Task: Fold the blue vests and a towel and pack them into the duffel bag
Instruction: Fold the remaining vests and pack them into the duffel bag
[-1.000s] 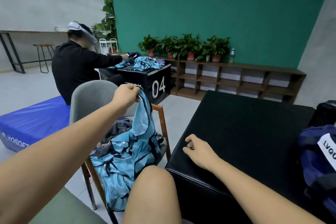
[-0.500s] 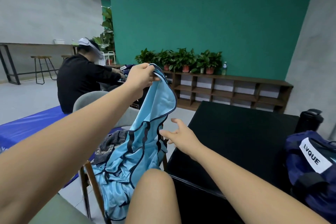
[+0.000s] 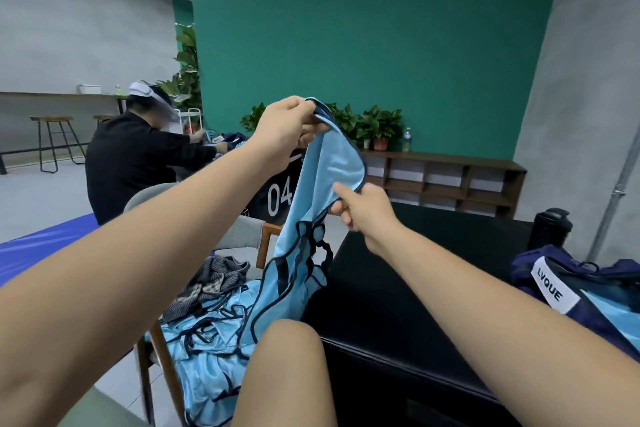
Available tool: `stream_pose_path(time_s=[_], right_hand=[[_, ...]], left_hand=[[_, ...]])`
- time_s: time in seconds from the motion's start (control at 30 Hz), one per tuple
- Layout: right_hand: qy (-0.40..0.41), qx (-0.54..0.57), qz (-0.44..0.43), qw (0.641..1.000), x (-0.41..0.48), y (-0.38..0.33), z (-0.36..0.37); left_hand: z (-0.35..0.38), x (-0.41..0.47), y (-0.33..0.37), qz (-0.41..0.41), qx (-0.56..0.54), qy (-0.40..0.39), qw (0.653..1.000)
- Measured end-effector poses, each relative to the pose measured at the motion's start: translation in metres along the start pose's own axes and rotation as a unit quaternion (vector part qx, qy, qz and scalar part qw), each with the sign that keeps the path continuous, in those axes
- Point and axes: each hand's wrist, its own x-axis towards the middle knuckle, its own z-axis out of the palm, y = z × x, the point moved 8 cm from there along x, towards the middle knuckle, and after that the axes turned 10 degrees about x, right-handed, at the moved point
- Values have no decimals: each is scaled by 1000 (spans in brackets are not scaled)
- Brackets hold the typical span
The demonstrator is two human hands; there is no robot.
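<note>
My left hand [image 3: 285, 130] grips the top edge of a light blue vest [image 3: 323, 184] with dark trim and holds it up high. My right hand [image 3: 363, 210] pinches the same vest lower down, at its right edge. The vest hangs down to a heap of more blue vests [image 3: 211, 343] on a grey chair [image 3: 239, 232]. A grey patterned towel [image 3: 214, 279] lies crumpled on the chair beside the heap. The navy duffel bag [image 3: 581, 288] with a white "LVQUE" label sits at the right end of the black table [image 3: 415, 288].
A black bottle [image 3: 549, 229] stands behind the bag. Another person in black sits at a black box marked "04" [image 3: 277, 198] beyond the chair. A blue mat [image 3: 38, 246] lies on the floor at left. Shelves with plants [image 3: 440, 180] line the green wall.
My left hand has lifted the vest from chair height to well above it. My right hand left the table edge and took hold of the vest's right side.
</note>
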Motion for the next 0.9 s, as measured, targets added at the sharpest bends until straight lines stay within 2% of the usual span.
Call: stream_pose_path(time_s=[0.17, 0.27, 0.5, 0.6, 0.73, 0.77, 0.9], right_hand=[[39, -17, -71, 997, -5, -65, -39], [44, -48, -103, 993, -13, -101, -62], [65, -113, -129, 983, -27, -146, -109], [74, -115, -137, 981, -32, -160, -124], [82, -117, -141, 980, -38, -171, -143], [84, -119, -142, 979, -39, -172, -148], [107, -124, -137, 977, -42, -174, -177]], left_hand=[[10, -7, 0, 14, 26, -11, 1000], [15, -22, -20, -8, 88, -18, 996], [50, -78, -95, -58, 192, -145, 969], [67, -111, -133, -50, 285, -221, 931], [84, -139, -186, 34, 515, -282, 809], [85, -140, -197, 40, 531, -277, 800], [69, -127, -215, 12, 536, -237, 810]])
